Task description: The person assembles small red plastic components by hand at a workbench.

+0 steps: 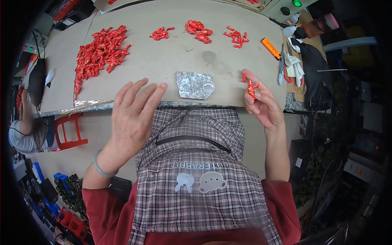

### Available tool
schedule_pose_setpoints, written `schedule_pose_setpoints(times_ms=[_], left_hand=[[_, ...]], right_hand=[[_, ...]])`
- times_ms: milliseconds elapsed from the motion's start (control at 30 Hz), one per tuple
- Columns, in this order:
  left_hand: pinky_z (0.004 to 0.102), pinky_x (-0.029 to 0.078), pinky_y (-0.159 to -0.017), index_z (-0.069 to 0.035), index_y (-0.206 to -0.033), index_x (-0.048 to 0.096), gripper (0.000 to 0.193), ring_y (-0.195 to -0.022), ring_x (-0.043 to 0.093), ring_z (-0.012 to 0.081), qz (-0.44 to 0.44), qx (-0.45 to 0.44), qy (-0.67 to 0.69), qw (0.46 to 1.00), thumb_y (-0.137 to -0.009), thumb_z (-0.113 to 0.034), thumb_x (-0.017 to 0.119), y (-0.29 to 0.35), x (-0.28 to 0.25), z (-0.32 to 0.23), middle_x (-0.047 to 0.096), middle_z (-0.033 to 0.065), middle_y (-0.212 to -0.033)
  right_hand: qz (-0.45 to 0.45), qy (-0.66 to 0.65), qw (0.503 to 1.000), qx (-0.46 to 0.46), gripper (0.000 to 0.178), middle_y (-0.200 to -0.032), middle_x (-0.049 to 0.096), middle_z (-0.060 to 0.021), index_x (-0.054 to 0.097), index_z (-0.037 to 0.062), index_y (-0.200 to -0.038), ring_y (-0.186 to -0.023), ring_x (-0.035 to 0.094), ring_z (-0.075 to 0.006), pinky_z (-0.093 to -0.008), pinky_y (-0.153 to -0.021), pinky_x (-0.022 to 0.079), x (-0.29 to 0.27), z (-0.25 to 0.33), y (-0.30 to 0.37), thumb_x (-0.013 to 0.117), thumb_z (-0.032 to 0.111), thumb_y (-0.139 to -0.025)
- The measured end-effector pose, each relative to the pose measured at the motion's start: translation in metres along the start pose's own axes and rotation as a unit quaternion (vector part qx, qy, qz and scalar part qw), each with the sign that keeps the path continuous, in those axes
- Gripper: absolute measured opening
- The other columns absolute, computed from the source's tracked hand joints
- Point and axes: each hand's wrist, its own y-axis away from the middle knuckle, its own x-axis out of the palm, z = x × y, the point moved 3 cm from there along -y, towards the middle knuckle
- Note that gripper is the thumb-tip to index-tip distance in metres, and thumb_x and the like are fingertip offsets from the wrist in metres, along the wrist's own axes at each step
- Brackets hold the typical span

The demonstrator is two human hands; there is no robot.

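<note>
My right hand (265, 107) pinches a small red plastic figure (251, 90) with yellow markings between thumb and fingers at the table's near edge. Beside its raised fingertip is a tiny red piece (244, 77); whether the finger touches it I cannot tell. My left hand (132, 110) hovers at the near edge with fingers stretched out and nothing in them. Between the hands lies a speckled grey stone slab (190, 85) with a small clear round disc (208, 87) on its right side. A large heap of red figure parts (100, 53) spreads at the left.
Toward the back lie small piles of red parts (160, 33), larger red pieces (197, 30) and slim red pieces (237, 37). At right are an orange box cutter (270, 47), scissors (287, 70) and a white tissue (294, 67). A red stool (70, 131) and another person (28, 126) are left.
</note>
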Motion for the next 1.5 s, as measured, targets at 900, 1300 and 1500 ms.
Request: schedule_pose_setpoints(times_ms=[900,1300,1500], left_hand=[[0.0242,0.055,-0.069,0.004,-0.109,0.064,0.018,-0.087,0.071,0.0163,-0.096,-0.125,0.643,0.75,-0.096,-0.008,0.06,-0.094,0.064,-0.066,0.068,0.0125,-0.11],[0.0224,0.054,-0.067,0.003,-0.116,0.064,0.023,-0.072,0.065,0.0111,0.042,-0.229,0.788,0.57,-0.097,-0.009,0.06,-0.073,0.058,-0.058,0.071,0.0138,-0.095],[0.024,0.055,-0.07,0.003,-0.115,0.064,0.022,-0.075,0.066,0.0121,0.058,-0.243,0.782,0.572,-0.096,-0.007,0.061,-0.067,0.059,-0.057,0.071,0.0142,-0.097]], right_hand=[[-0.03,0.255,0.956,-0.141,0.063,-0.111,0.066,-0.011,0.028,0.0072,-0.152,-0.078,0.063,-0.0106,-0.0228,-0.062,0.048,0.03,0.015,0.003,0.055,0.003,-0.095],[-0.188,0.436,0.857,-0.202,0.012,-0.08,0.065,-0.0008,0.069,0.0005,-0.099,-0.062,0.054,-0.0048,-0.0212,-0.057,0.045,0.002,0.01,-0.032,0.061,0.006,-0.094],[-0.201,0.487,0.83,-0.182,0.01,-0.072,0.062,-0.0005,0.07,0.0007,-0.097,-0.061,0.052,-0.0043,-0.0226,-0.056,0.045,0.005,0.014,-0.04,0.064,0.006,-0.091]])
